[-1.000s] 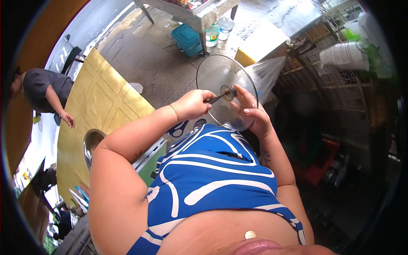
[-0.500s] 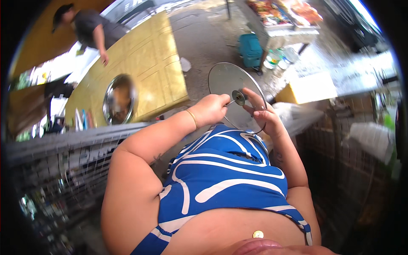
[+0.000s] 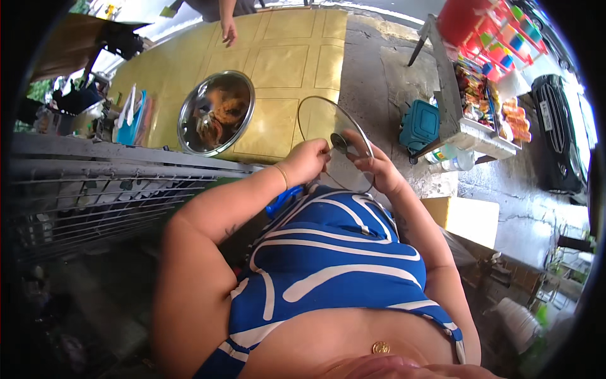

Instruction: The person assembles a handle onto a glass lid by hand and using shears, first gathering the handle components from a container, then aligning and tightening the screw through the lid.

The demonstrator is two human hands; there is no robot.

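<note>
A round clear glass lid (image 3: 322,120) with a thin metal rim is tilted in front of my waist. My right hand (image 3: 384,169) grips it by its right side, fingers reaching behind and around the glass. At the lid's middle sits a dark round knob fitting (image 3: 339,141). Beside that fitting, my left hand (image 3: 308,163) is closed in a pinch at the glass; what its fingertips hold is hidden. On the yellow table (image 3: 278,66) ahead to the left stands a shiny metal bowl (image 3: 209,152) with brown food pieces (image 3: 227,108) in it.
Across the table is another person's hand (image 3: 228,30). A wire rack (image 3: 120,208) runs along my left. On the right are a stall table (image 3: 451,114) with packaged goods, a teal cooler box (image 3: 420,125), a pale box (image 3: 470,220) and a parked black car (image 3: 555,136).
My view has swung toward the right, bringing more of the stall and the car in. A thin metal piece between my left fingers and the knob fitting no longer shows.
</note>
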